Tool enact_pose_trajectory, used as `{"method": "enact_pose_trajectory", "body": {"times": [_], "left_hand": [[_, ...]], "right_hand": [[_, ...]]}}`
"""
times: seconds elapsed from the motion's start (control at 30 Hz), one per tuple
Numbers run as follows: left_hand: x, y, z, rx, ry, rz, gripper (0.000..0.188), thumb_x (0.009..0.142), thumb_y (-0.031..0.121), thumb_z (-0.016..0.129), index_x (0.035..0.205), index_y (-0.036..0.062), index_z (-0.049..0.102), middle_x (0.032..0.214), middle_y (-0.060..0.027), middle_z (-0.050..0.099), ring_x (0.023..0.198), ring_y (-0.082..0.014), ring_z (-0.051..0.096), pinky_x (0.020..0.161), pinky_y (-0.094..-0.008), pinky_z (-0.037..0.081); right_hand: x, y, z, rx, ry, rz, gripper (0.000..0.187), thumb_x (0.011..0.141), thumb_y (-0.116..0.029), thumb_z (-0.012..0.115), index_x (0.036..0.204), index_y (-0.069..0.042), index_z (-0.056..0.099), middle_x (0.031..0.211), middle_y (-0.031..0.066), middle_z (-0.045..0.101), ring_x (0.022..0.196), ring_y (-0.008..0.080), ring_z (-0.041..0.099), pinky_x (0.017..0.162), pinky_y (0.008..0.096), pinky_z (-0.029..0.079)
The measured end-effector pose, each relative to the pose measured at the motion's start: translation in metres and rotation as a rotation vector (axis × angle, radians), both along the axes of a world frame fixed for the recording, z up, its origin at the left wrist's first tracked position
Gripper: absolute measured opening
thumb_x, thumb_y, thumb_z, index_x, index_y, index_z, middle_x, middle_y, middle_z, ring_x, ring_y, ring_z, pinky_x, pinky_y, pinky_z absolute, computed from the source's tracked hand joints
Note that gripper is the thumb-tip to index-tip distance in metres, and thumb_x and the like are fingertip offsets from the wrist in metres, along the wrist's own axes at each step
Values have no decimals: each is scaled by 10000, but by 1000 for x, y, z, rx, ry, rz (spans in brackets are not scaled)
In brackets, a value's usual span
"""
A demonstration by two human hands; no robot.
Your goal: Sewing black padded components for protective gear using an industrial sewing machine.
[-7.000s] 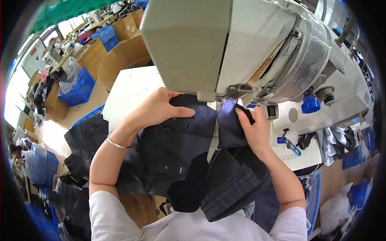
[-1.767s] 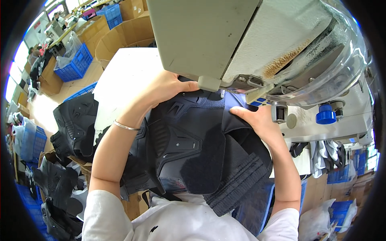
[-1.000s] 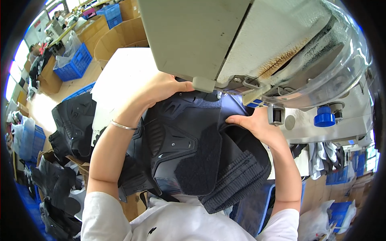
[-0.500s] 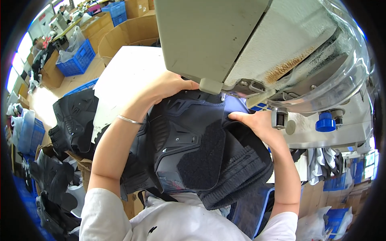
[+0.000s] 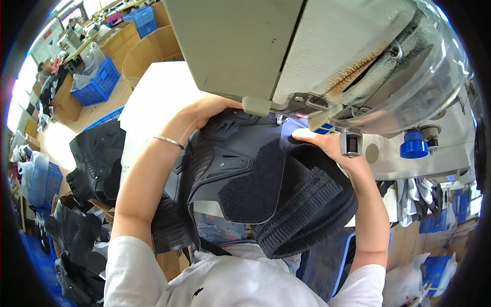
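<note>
A black protective pad [image 5: 220, 165] with moulded plates lies under the head of a sewing machine [image 5: 232, 51]. It has a fuzzy dark patch [image 5: 253, 192] and a ribbed elastic band [image 5: 299, 212] looped at its right. My left hand [image 5: 207, 110] holds the pad's far left edge, its fingertips partly hidden by the machine head. On the right, my right hand [image 5: 330, 145] grips the pad's far right side beside the needle area, thumb on top and fingers mostly hidden. A light blue-violet surface shows between the pad and my right thumb.
More black pads [image 5: 97, 158] are piled at the left. A white table top [image 5: 148, 97] extends behind my left arm. Blue crates [image 5: 97, 82] and cardboard boxes [image 5: 151, 53] stand at the far left. A clear curved cover [image 5: 434, 87] and a blue knob [image 5: 413, 145] are on the machine's right.
The pad's near edge has shifted away from my body, and the ribbed band has swung slightly right. Both hands keep their hold near the machine head. The whole view has shifted slightly.
</note>
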State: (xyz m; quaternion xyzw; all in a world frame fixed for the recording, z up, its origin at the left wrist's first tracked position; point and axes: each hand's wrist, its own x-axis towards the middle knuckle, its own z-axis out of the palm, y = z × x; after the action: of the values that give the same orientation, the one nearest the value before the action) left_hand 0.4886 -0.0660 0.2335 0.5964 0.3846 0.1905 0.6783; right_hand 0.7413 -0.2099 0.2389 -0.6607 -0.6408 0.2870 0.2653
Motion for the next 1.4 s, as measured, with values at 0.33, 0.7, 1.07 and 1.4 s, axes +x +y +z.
{"method": "enact_pose_trajectory", "body": {"times": [0.33,0.7,1.07,1.4], "left_hand": [[-3,-13,12,321,171,9,425,879,256,607,1216,0,571,1186,-144,595,1043,-177,582,874,-289,495],[2,-15,18,324,167,131,475,749,181,745,1158,-19,607,1100,-198,615,990,-234,598,818,-299,500],[-1,-16,14,405,10,158,509,710,177,784,1155,0,614,1120,-170,616,1021,-244,581,858,-317,482],[5,-16,15,737,97,138,381,761,131,707,1102,-13,617,1024,-159,635,921,-244,600,784,-335,484]], "right_hand": [[6,0,-7,28,83,40,439,768,-317,758,1077,-22,660,996,40,655,905,122,578,820,272,466],[28,8,-36,-5,71,-129,433,758,-273,781,1073,-6,650,1043,57,649,955,158,584,867,287,458],[76,22,-90,111,-49,-47,337,792,-282,606,907,31,652,794,138,672,716,229,627,647,348,460],[28,-20,-19,304,112,-382,352,874,-278,549,1016,35,630,969,100,668,860,230,624,760,366,455]]}}
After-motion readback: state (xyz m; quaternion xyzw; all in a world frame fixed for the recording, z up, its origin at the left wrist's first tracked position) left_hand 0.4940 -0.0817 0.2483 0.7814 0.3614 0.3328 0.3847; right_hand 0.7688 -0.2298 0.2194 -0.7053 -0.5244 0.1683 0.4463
